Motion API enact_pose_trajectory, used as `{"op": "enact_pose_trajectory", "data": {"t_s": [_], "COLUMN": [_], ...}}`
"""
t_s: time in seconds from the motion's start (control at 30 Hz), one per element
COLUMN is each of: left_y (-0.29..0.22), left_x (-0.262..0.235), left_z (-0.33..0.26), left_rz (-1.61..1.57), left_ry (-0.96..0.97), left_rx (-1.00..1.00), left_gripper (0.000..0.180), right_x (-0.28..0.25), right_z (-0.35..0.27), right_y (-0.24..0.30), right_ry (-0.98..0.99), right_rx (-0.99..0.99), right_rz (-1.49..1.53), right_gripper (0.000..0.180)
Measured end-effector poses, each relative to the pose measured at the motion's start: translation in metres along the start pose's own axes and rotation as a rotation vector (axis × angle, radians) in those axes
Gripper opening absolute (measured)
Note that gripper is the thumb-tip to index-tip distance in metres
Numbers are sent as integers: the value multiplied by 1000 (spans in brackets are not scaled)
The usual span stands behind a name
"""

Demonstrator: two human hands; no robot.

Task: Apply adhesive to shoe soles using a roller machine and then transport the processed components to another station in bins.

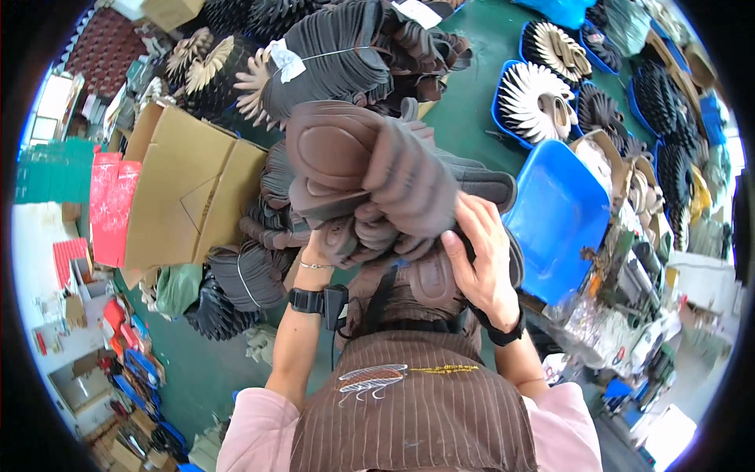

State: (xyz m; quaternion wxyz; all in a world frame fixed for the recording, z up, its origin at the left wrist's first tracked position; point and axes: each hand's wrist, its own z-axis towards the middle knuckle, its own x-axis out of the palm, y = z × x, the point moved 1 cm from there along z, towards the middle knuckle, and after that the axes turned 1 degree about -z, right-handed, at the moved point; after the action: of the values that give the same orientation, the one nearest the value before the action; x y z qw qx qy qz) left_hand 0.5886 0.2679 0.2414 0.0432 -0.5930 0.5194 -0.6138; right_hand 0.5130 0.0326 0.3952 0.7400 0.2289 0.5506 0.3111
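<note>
A thick bunch of brown shoe soles (334,145) is up in front of my apron, some fanned out and the right-hand ones (413,181) smeared by motion. My left hand (316,250) reaches under the bunch from the left and bears it; the soles hide its fingers. On the other side my right hand (484,256) curves against the edge of the soles, thumb apart from the fingers, steadying them. Below, more brown soles (432,279) lie stacked close to my lap. Dark soles (487,189) stick out behind my right hand.
At the right stands a blue plastic tub (562,224). A cardboard box (185,189) is at the left, near a tied bundle of dark soles (248,275). Ahead lies a big tied bundle of soles (330,63). Further tubs (503,118) with fanned soles stand on the green floor (472,86).
</note>
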Motion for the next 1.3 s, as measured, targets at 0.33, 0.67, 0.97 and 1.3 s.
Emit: {"op": "enact_pose_trajectory", "data": {"t_s": [0.33,0.67,0.97,1.3], "left_y": [23,43,15,35], "left_x": [13,10,92,37], "left_z": [-14,-21,-46,-38], "left_rz": [69,837,47,1251], "left_ry": [100,206,-502,-21], "left_rx": [5,220,-252,418], "left_gripper": [49,49,43,56], "right_x": [-13,-38,-37,-21], "right_z": [-51,-75,-106,-125], "right_y": [42,32,-28,-45], "right_ry": [60,-55,-219,-248], "right_rx": [-47,6,320,470], "right_rz": [-195,-209,202,721], "right_gripper": [51,47,25,34]}}
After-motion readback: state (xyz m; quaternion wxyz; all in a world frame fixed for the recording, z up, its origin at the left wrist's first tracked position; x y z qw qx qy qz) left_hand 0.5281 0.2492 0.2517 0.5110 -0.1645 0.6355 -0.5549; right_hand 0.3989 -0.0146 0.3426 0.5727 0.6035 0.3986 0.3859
